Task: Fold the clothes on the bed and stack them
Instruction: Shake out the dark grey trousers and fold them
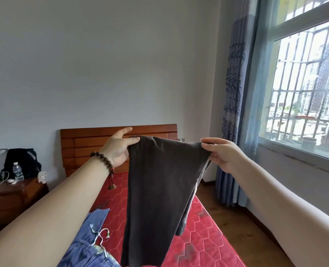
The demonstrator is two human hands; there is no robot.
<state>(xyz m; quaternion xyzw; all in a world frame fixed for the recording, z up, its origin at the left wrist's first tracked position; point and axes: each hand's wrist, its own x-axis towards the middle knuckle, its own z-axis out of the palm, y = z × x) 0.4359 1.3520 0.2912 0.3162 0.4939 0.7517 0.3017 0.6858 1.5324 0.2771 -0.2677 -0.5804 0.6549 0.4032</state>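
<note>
Dark grey cotton garment (156,189) hangs mid-frame, above the red quilted mattress (202,237). Your left hand (118,149) pinches its top left corner and your right hand (220,154) pinches the top right. Keep the top edge taut and level, lower it flat onto bare mattress, clear of the blue denim shorts (90,245) at lower left, then fold.

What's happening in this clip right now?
A person holds a dark garment up over the bed, the left hand and right hand each pinching a top corner so it hangs down. Blue shorts lie unfolded on the mattress below. No folded stack is in view.
</note>
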